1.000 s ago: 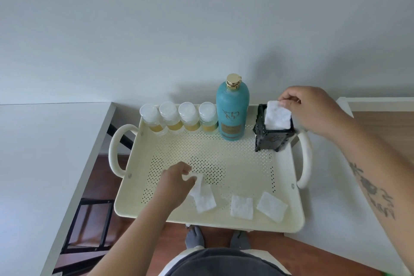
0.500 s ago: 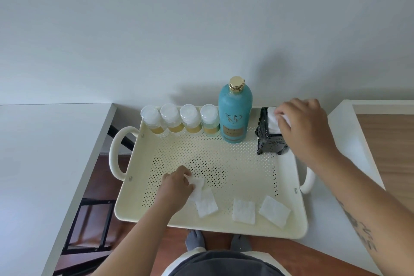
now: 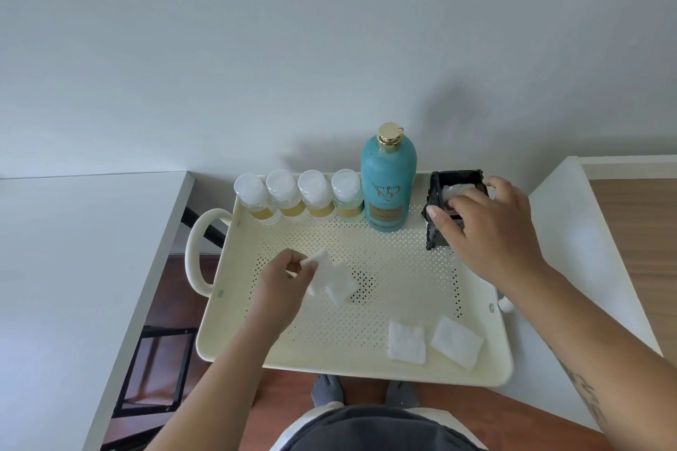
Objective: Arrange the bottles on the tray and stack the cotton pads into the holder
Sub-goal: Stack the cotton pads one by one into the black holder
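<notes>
Head view.

Tray [image 3: 476, 373]: cream, perforated, handled; it bridges two white surfaces.

Small bottles [image 3: 298, 199]: four, upright in a row along the far edge toward the far-left corner, sides touching, evidently already arranged.

Teal bottle [image 3: 388, 179]: upright at the right end of that row, gold cap.

Holder [image 3: 436, 216]: black, far-right corner, just beside the teal bottle; a white cotton pad [image 3: 454, 190] sits inside.

Right hand [image 3: 491, 231]: over the holder, fingers pressing the pad down, seemingly to seat it flat; no closed grip visible.

Left hand [image 3: 282, 282]: mid-left of the tray, pinching two pads [image 3: 335, 278] by a corner, probably next for stacking.

Loose pads: two [image 3: 406, 342] [image 3: 457, 340] flat near the near-right corner, not yet stacked.
</notes>
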A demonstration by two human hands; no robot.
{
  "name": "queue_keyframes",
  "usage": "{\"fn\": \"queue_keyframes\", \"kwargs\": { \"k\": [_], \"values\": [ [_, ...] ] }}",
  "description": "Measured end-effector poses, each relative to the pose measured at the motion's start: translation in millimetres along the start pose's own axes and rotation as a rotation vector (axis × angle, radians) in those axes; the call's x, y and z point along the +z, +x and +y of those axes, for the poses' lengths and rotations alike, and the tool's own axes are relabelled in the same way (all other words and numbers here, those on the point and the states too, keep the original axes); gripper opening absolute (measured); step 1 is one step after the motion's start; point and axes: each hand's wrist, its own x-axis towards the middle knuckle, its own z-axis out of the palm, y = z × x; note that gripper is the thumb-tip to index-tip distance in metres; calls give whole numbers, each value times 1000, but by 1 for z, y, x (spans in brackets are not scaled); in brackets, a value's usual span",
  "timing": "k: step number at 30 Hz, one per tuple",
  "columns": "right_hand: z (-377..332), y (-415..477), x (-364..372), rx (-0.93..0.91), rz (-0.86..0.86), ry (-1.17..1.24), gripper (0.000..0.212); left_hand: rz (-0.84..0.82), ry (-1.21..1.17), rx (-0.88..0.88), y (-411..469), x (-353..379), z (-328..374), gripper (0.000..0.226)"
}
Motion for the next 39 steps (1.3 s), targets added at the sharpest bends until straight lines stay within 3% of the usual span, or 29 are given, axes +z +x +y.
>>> {"fn": "queue_keyframes", "kwargs": {
  "k": [5, 9, 11, 13, 15, 17, 19, 22, 26, 30, 33, 36, 39],
  "values": [
    [-5, -2, 0, 27, 20, 18, 54, -27, -122, 26, -5, -4, 28, 9],
    [-21, -11, -10, 24, 242, 206, 24, -121, -270, 45, -14, -3, 49, 7],
    [-37, -19, -14, 15, 257, 336, 18, -182, -322, 70, -19, -1, 59, 8],
    [-52, -27, -15, 1, 148, 492, 22, -232, -366, 108, -22, 1, 68, 9],
    [-61, -32, -14, 68, -98, 770, 29, -280, -396, 148, -24, 5, 76, 8],
    [-64, -35, -12, 151, -283, 968, 22, -321, -412, 175, -25, 9, 83, 5],
    [-63, -35, -10, 193, -297, 1022, 10, -350, -429, 181, -23, 11, 86, 3],
    [-50, -24, -15, 220, -164, 940, 14, -290, -344, 127, -14, 17, 80, 15],
    [-18, 0, -27, 338, 56, 776, 13, -142, -26, 27, 1, 26, 46, 19],
    [4, 15, -26, 413, 59, 719, 19, -74, 341, -35, 7, 31, 12, 35],
    [7, 18, -21, 449, 21, 665, 13, -72, 443, -72, 5, 34, 3, 38],
    [3, 15, -16, 390, 146, 497, 16, -54, 451, -82, 3, 36, -1, 33],
    [-1, 8, -13, 202, 317, 315, 15, -71, 440, -96, 5, 37, -1, 23]
  ]
}}
